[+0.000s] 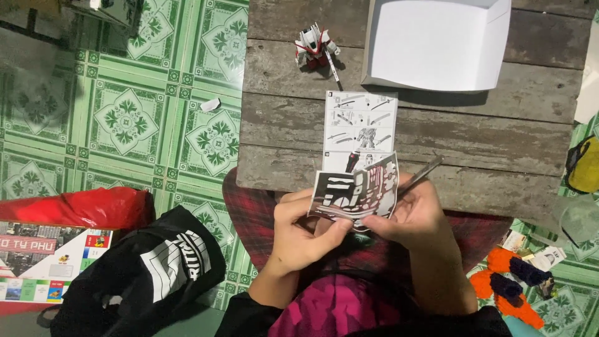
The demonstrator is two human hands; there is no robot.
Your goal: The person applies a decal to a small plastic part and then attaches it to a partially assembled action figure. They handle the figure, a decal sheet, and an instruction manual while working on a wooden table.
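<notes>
My left hand point(299, 232) pinches the lower left of a small sticker sheet point(357, 192) with black, white and red shapes, held above my lap. The same sheet's right side rests in my right hand point(417, 215), which also holds metal tweezers point(422, 174) that point up and right. Just beyond the sheet, a folded black-and-white instruction leaflet point(360, 128) lies on the wooden table point(474, 134). A small white-and-red robot model point(315, 45) stands at the table's far side.
An open white box point(437, 42) sits at the table's back. A black bag point(146, 271), a red bag point(87, 207) and a printed box point(43, 262) lie on the green tiled floor at left. Orange and dark fabric point(508, 288) and a yellow object point(585, 165) lie at right.
</notes>
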